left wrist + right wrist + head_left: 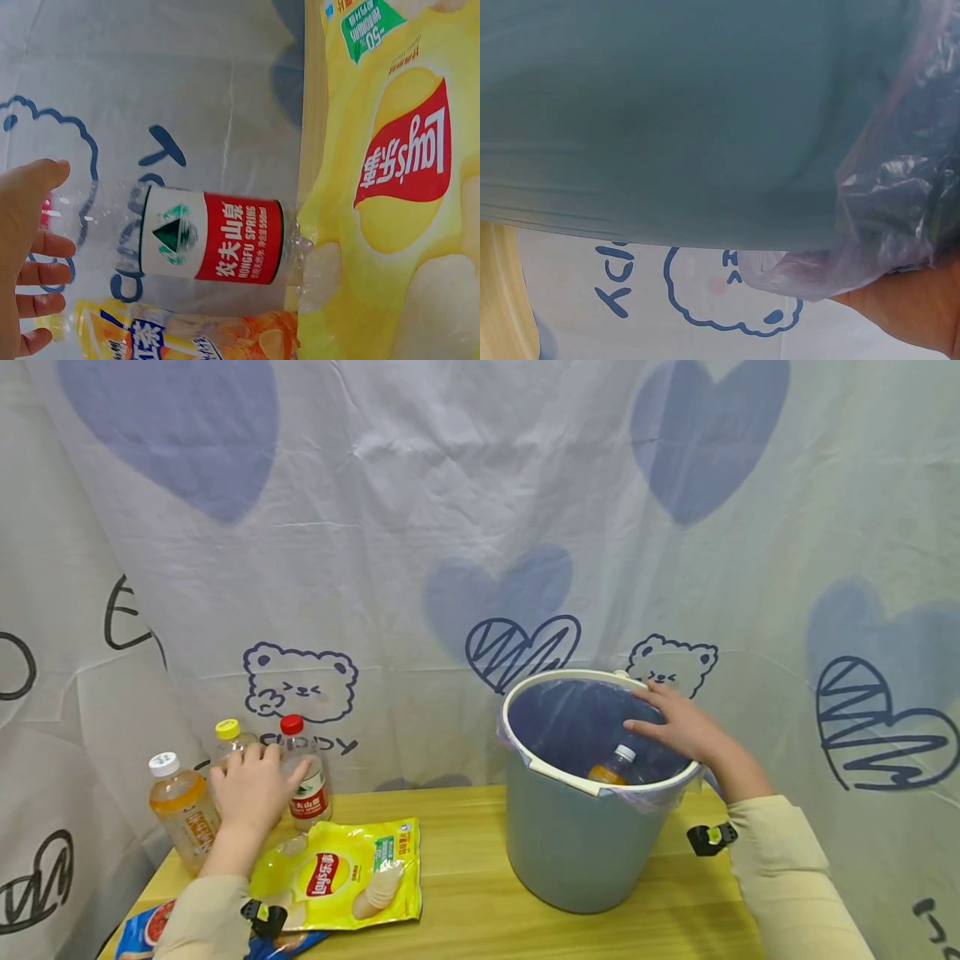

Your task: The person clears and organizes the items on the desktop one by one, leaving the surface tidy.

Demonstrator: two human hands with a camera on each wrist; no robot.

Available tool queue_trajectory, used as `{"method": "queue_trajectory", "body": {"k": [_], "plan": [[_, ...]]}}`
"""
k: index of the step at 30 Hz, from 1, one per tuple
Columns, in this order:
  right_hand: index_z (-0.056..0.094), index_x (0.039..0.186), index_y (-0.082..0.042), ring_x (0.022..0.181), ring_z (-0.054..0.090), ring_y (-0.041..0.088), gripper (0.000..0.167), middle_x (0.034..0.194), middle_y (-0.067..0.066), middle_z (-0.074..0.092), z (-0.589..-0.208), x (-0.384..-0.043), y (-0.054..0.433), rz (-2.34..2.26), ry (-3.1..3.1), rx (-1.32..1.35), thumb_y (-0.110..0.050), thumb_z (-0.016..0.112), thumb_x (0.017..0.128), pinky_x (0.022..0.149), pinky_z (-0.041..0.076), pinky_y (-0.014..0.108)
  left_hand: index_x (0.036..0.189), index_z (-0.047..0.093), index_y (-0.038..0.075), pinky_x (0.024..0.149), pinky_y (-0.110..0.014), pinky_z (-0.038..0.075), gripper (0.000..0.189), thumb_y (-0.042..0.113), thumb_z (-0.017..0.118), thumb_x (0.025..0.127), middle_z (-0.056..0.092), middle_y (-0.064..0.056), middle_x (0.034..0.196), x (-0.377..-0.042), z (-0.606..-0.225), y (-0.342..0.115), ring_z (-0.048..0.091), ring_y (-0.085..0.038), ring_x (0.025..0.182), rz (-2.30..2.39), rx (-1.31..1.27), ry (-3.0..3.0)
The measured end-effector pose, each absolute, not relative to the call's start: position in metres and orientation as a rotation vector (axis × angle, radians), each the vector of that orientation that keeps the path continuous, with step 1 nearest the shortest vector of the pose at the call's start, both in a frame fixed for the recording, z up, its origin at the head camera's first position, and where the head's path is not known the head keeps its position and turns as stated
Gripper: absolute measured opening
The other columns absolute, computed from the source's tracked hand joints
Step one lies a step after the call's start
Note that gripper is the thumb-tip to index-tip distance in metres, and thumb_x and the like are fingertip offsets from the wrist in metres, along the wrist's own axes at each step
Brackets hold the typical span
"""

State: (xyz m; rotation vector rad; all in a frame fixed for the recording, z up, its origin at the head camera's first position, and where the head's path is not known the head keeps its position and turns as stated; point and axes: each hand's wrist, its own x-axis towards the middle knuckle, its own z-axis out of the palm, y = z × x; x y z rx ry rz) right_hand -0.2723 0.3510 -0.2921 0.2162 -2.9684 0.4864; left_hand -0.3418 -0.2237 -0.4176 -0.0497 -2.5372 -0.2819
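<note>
My left hand (253, 785) is among the bottles, thumb apart from fairly straight fingers. In the left wrist view it is nearest the neck of a red-capped water bottle (210, 236). Behind the hand stands a yellow-capped tea bottle (229, 737), partly hidden; a white-capped orange drink bottle (186, 814) stands to its left. On the right, a blue-grey bin (577, 843) has a clear plastic liner (900, 202) folded over its rim. My right hand (686, 727) lies over the bin's right rim, fingers extended. Inside the bin is another white-capped orange drink bottle (613, 767).
A yellow Lay's chip bag (341, 877) lies on the wooden table (457, 860) in front of the bottles. A blue packet (135, 935) is partly under the left forearm. A patterned cloth (420, 510) hangs behind the table.
</note>
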Motion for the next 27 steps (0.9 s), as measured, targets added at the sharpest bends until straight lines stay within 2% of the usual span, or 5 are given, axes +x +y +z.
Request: {"method": "queue_trajectory", "body": {"k": [5,12,20,27], "plan": [[0.036,0.149,-0.002,0.144,0.016,0.053,0.075,0.158,0.029,0.018,-0.292,-0.273,0.351,0.481,-2.970,0.220,-0.047,0.058,0.093,0.111,0.019,0.070,0.114,0.058,-0.003,0.081,-0.065,0.037,0.069,0.062,0.052,0.091,0.055,-0.030,0.119,-0.347,-0.421,-0.229,0.045,-0.050,0.108,-0.310,0.018,-2.609],[0.036,0.149,-0.002,0.144,0.016,0.053,0.071,0.158,0.029,0.018,-0.292,-0.274,0.352,0.478,-2.972,0.216,-0.042,0.059,0.094,0.111,0.019,0.070,0.121,0.055,-0.003,0.085,-0.069,0.036,0.084,0.073,0.045,0.088,0.052,-0.031,0.124,-0.354,-0.425,-0.230,0.041,-0.052,0.114,-0.336,0.099,-2.666],[0.036,0.149,-0.002,0.144,0.015,0.054,0.074,0.158,0.029,0.018,-0.292,-0.273,0.352,0.481,-2.978,0.206,-0.046,0.059,0.094,0.111,0.019,0.070,0.132,0.048,-0.005,0.093,-0.076,0.031,0.096,0.078,0.046,0.083,0.047,-0.036,0.129,-0.362,-0.428,-0.225,0.035,-0.058,0.123,-0.338,0.180,-2.737],[0.036,0.149,-0.002,0.144,0.015,0.054,0.072,0.158,0.029,0.018,-0.292,-0.273,0.351,0.479,-2.980,0.200,-0.044,0.059,0.094,0.111,0.018,0.070,0.137,0.042,-0.006,0.095,-0.076,0.030,0.103,0.081,0.046,0.081,0.040,-0.038,0.137,-0.367,-0.427,-0.220,0.034,-0.058,0.125,-0.408,0.227,-2.785]]}}
